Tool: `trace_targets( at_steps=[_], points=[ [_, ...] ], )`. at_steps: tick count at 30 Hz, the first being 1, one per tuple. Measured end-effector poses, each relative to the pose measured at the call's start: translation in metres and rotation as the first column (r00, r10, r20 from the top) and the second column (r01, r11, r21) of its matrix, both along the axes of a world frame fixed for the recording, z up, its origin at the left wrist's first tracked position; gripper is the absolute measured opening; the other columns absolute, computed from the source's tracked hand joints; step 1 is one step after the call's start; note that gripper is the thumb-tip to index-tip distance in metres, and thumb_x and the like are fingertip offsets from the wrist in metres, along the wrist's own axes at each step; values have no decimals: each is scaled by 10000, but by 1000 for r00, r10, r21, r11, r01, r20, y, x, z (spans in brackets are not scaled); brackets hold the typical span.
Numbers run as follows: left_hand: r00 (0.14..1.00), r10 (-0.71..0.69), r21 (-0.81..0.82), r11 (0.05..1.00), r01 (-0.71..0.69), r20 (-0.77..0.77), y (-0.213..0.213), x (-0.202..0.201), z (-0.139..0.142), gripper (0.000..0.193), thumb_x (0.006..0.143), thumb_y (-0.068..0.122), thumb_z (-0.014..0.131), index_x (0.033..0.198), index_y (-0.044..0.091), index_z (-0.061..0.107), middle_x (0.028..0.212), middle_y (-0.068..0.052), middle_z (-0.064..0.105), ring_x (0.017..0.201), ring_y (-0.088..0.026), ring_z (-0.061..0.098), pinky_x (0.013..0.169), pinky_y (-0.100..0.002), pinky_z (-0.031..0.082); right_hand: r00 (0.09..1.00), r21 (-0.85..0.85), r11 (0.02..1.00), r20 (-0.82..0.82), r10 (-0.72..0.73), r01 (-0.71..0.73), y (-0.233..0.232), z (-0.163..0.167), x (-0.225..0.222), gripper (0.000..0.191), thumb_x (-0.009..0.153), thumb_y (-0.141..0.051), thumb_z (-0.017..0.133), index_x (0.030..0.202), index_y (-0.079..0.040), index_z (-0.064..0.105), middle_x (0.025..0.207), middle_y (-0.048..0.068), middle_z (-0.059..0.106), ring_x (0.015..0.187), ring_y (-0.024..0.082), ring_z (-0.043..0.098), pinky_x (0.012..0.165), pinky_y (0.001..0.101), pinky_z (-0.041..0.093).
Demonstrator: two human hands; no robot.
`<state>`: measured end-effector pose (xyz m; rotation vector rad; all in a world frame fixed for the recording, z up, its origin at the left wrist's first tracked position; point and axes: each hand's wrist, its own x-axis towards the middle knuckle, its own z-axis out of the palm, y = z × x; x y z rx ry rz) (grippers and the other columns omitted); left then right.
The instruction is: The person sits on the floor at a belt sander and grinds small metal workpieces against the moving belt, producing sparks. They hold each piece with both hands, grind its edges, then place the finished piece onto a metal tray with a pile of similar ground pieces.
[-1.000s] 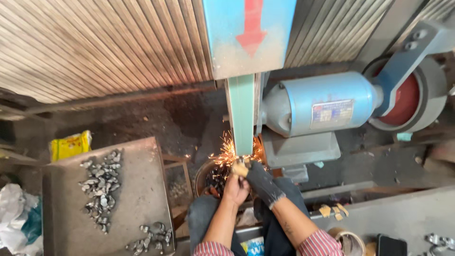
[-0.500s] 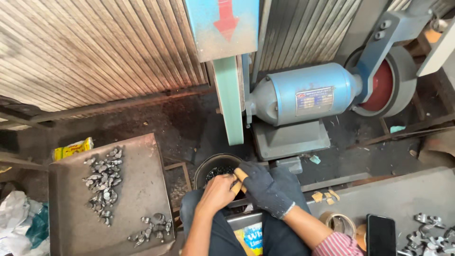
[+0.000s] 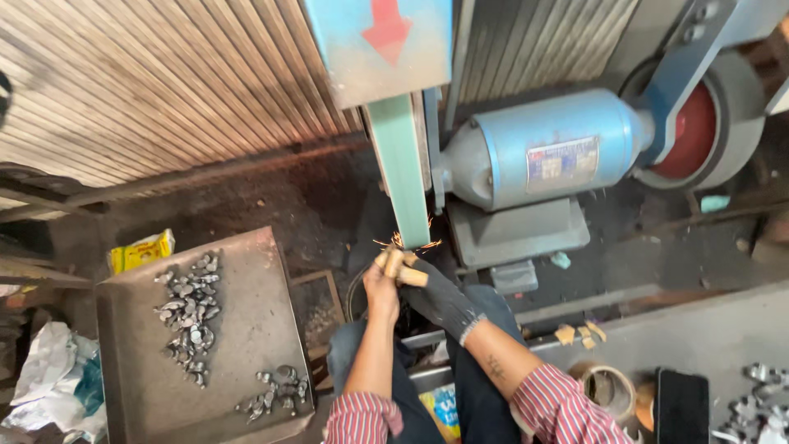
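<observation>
Both my hands hold a small metal piece against the lower end of the green sanding belt (image 3: 399,164), and a few sparks fly there. My left hand (image 3: 383,284) is bare, with taped fingertips pinching the piece. My right hand (image 3: 437,298) wears a dark glove with tan finger covers and grips the same piece from the right. The piece itself is mostly hidden between my fingers. The blue motor (image 3: 542,148) drives the belt and a grey wheel with a red hub (image 3: 707,123) to the right.
A grey metal tray (image 3: 246,329) at my left knee carries two heaps of small metal castings (image 3: 189,312). A yellow packet (image 3: 141,251) lies behind it. A dark bowl sits under my hands. A tape roll (image 3: 602,386), a black phone (image 3: 680,404) and more castings (image 3: 760,403) lie on the right.
My hands had dropped to the bowl with no sparks half a second ago; now they are raised to the belt again and sparks show. The view has shifted right.
</observation>
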<state>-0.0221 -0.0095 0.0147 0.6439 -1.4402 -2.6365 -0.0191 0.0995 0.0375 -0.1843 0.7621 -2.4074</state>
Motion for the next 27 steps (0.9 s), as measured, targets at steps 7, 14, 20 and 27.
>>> trace_targets(
  at_steps=[7,14,20,27],
  points=[
    [995,46,-222,973,-66,-91,-19,25,-3,232,1006,191,766,1136,-1,762,875,-74,702,681,-124,573,588,-286,425,884,607,772,-446,137,187,14,-4,11,706,926,-243,713,1502,2,386,1410,95,550,1297,168,496,1101,327,387],
    [922,-359,-786,525,327,144,6,59,7,211,753,174,834,877,15,774,770,-119,761,682,-190,724,642,-350,552,936,906,348,-310,164,239,51,27,33,466,925,-298,699,1285,-2,683,1017,82,777,931,129,709,818,283,557],
    [915,-402,-777,574,258,6,1,14,-1,196,810,115,796,947,-12,737,751,-119,722,667,-176,676,627,-345,536,977,859,470,-146,-157,204,37,18,2,413,907,-286,697,1202,2,717,898,62,744,732,123,614,626,278,496],
    [897,-400,-400,803,441,187,3,-1,-13,143,883,123,731,935,-10,743,786,-71,737,664,-142,673,576,-362,539,964,904,354,-178,-197,239,19,2,-8,400,915,-315,697,1094,33,778,840,83,774,733,115,662,668,274,514]
  ],
)
